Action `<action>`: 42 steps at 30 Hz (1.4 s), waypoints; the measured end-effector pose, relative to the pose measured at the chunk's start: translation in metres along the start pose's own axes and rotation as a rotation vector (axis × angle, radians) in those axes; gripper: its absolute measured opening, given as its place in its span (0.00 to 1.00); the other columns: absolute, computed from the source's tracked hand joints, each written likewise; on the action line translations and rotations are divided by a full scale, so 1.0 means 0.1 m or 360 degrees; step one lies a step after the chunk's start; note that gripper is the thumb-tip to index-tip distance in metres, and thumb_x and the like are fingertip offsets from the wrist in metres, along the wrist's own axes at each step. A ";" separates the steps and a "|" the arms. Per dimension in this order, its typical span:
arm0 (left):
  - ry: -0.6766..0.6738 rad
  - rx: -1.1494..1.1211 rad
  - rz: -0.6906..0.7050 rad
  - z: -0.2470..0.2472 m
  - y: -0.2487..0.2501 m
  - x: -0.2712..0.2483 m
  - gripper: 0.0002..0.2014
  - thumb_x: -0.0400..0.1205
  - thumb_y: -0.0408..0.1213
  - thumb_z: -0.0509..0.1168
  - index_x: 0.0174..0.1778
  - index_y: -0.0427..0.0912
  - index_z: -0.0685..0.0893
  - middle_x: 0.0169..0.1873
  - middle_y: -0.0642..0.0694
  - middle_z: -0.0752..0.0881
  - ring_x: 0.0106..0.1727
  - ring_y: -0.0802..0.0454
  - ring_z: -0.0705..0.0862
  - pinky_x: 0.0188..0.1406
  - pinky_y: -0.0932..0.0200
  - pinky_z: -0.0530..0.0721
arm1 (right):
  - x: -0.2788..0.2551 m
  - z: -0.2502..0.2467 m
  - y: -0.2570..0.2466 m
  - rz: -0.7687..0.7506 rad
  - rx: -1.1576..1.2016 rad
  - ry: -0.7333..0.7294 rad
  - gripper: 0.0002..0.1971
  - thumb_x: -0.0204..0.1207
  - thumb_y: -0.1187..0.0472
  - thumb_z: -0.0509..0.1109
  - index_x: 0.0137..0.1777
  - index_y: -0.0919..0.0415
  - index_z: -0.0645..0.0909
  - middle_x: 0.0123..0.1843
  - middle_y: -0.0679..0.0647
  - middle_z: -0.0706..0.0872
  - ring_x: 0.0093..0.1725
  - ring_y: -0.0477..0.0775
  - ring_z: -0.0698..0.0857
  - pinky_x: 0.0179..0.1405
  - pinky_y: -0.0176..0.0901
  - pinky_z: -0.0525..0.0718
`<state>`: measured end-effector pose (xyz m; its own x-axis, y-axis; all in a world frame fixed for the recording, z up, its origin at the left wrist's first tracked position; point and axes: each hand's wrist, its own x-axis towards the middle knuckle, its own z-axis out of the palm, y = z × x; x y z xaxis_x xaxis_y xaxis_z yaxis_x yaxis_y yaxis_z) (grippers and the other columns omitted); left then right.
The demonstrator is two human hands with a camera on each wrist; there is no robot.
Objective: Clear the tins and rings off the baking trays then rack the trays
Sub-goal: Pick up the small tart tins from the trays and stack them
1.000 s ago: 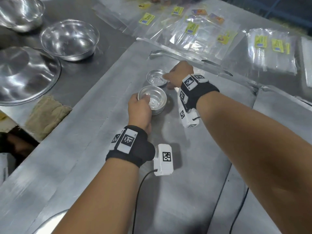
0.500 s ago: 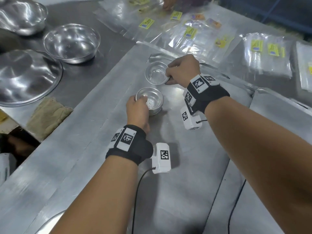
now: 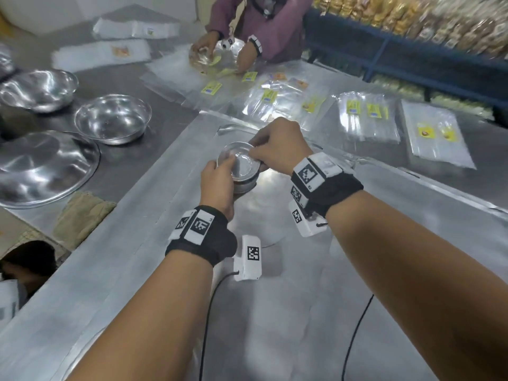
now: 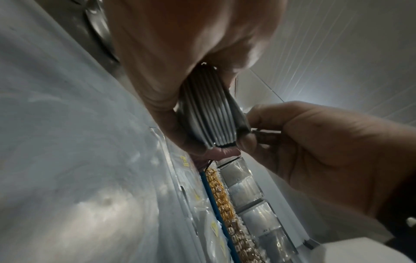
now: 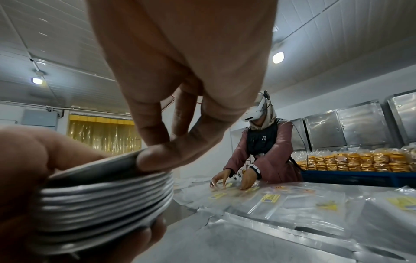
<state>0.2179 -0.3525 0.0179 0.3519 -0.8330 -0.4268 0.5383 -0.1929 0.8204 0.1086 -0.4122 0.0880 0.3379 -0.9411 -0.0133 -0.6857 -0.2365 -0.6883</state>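
Observation:
A stack of several small fluted silver tins is held just above the big baking tray. My left hand grips the stack from its near left side; in the left wrist view the ribbed tins sit between thumb and fingers. My right hand pinches the rim of the top tin from the far right. In the right wrist view that top tin lies tilted on the stack, with a fingertip pressed on its edge.
Two steel bowls, a large steel lid and a folded cloth lie at the left. Plastic bags with yellow labels cover the far table, where another person works. A second tray adjoins on the right.
My right hand has lifted the far tin off the tray and brought it onto the tins in my left hand, which has risen slightly. The head view has tilted upward.

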 end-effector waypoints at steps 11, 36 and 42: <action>-0.0310 0.0107 0.0009 0.08 0.08 -0.82 0.09 0.85 0.26 0.59 0.58 0.35 0.80 0.65 0.24 0.81 0.51 0.33 0.86 0.44 0.37 0.93 | -0.93 -0.33 -0.13 0.0122 -0.0062 0.0189 0.09 0.67 0.68 0.72 0.42 0.60 0.94 0.23 0.46 0.84 0.22 0.52 0.85 0.26 0.39 0.87; -0.0956 0.0860 -0.0580 0.40 -1.59 -2.53 0.10 0.80 0.22 0.59 0.50 0.35 0.84 0.42 0.37 0.82 0.44 0.41 0.80 0.41 0.51 0.78 | -3.98 -0.32 1.27 0.1078 0.0773 0.0927 0.10 0.69 0.63 0.80 0.51 0.61 0.91 0.42 0.55 0.92 0.42 0.56 0.93 0.44 0.49 0.92; -0.0955 0.0981 -0.0611 0.73 -1.94 -2.80 0.08 0.82 0.23 0.62 0.48 0.39 0.83 0.41 0.40 0.81 0.40 0.45 0.77 0.34 0.56 0.72 | -4.65 -0.74 1.82 0.1181 0.0022 0.0977 0.13 0.70 0.64 0.75 0.54 0.56 0.90 0.49 0.49 0.91 0.50 0.47 0.89 0.59 0.42 0.85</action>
<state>-0.0404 -0.1199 0.0060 -0.3113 -0.7505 -0.5830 -0.0249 -0.6068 0.7944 -0.2210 -0.0354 0.0223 -0.5777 -0.8133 -0.0696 -0.5799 0.4689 -0.6662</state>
